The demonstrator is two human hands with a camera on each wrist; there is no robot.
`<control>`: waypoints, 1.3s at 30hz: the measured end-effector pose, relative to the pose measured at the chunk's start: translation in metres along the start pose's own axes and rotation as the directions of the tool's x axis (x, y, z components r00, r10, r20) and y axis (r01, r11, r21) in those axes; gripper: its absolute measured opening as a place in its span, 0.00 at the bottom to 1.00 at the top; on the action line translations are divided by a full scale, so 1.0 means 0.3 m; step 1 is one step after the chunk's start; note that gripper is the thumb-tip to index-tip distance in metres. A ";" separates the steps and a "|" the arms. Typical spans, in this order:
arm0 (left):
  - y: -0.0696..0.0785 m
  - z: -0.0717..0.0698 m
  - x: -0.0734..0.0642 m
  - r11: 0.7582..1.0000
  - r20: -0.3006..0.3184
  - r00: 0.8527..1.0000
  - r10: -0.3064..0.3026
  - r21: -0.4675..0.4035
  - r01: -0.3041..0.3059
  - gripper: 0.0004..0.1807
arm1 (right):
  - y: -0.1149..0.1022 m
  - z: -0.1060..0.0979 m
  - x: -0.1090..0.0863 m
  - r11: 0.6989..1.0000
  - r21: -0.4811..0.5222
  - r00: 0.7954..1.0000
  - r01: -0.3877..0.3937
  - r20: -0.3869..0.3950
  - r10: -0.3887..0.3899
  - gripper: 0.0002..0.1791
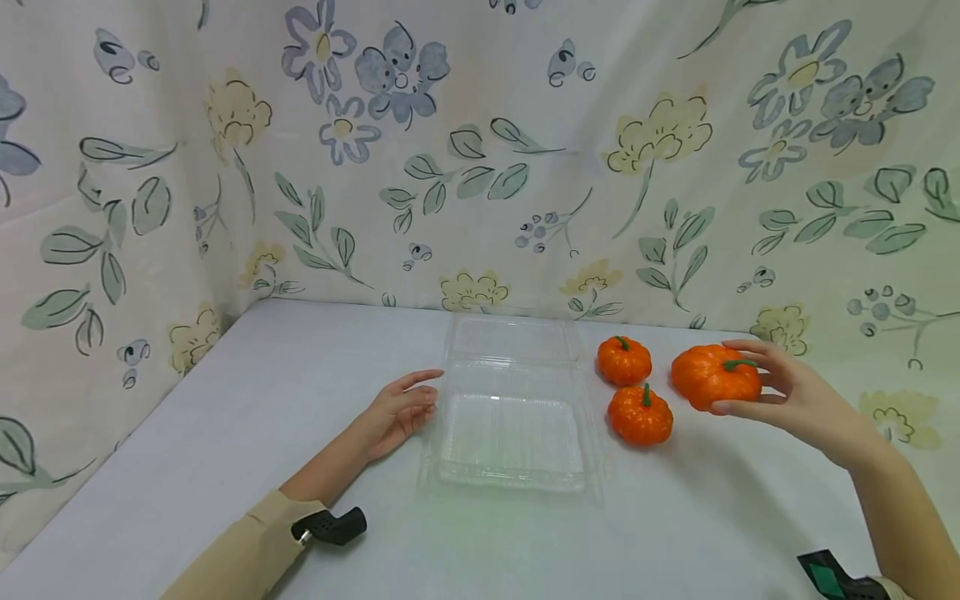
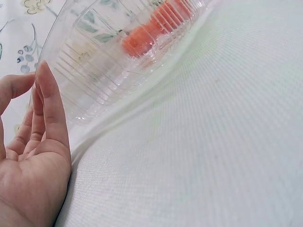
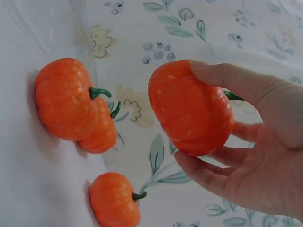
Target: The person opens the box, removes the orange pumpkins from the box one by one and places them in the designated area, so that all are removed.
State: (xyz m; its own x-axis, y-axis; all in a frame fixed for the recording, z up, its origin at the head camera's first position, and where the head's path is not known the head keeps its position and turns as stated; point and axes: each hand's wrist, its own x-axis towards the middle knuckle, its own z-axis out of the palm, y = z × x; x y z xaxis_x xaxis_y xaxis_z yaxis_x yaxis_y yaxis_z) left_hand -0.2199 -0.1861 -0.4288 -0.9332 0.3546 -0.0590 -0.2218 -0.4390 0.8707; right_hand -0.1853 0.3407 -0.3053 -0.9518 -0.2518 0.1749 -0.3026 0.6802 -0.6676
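My right hand [image 1: 798, 392] holds an orange pumpkin [image 1: 715, 377] with a green stem above the table, thumb and fingers spread round its sides. In the right wrist view, three more small pumpkins stand on the table beside it: a nearer one [image 3: 66, 99], one partly behind it [image 3: 100, 127] and a lower one [image 3: 115, 201]. Only two of these, a back one [image 1: 624, 360] and a front one [image 1: 640, 414], show in the head view. My left hand [image 1: 396, 414] pinches the left rim of a clear plastic box [image 1: 510, 479], whose lid [image 1: 513, 337] lies opened backward.
A white cloth covers the table [image 1: 300, 375]. Behind and to the left hangs a flowered curtain [image 1: 465, 242], close to the table's back edge. Each forearm carries a black wrist mount, such as the left one [image 1: 330, 527].
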 end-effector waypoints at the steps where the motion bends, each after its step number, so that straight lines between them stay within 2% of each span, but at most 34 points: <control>1: 0.000 0.000 0.000 1.000 -0.001 1.000 0.001 0.002 -0.001 0.21 | 0.008 -0.003 0.001 1.000 -0.007 1.000 -0.010 0.002 0.010 0.42; 9: -0.002 -0.002 0.003 1.000 0.000 1.000 0.000 0.004 0.000 0.21 | 0.055 -0.015 0.006 0.996 -0.041 0.996 -0.080 0.029 0.081 0.43; 20: 0.000 -0.002 0.002 1.000 0.019 1.000 0.003 -0.008 -0.003 0.22 | 0.088 -0.024 0.011 0.992 -0.063 0.991 -0.106 0.077 0.110 0.43; 39: 0.002 -0.001 0.001 1.000 0.009 1.000 0.000 -0.003 0.000 0.22 | 0.137 -0.031 0.013 0.983 -0.102 0.976 -0.151 0.146 0.165 0.45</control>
State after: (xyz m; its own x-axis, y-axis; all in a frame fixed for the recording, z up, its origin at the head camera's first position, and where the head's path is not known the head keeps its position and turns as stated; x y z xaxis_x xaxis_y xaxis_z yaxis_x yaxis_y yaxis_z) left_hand -0.2205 -0.1864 -0.4284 -0.9307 0.3617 -0.0545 -0.2225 -0.4414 0.8693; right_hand -0.2020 0.3741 -0.3252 -0.9712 -0.2340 -0.0446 -0.1591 0.7768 -0.6093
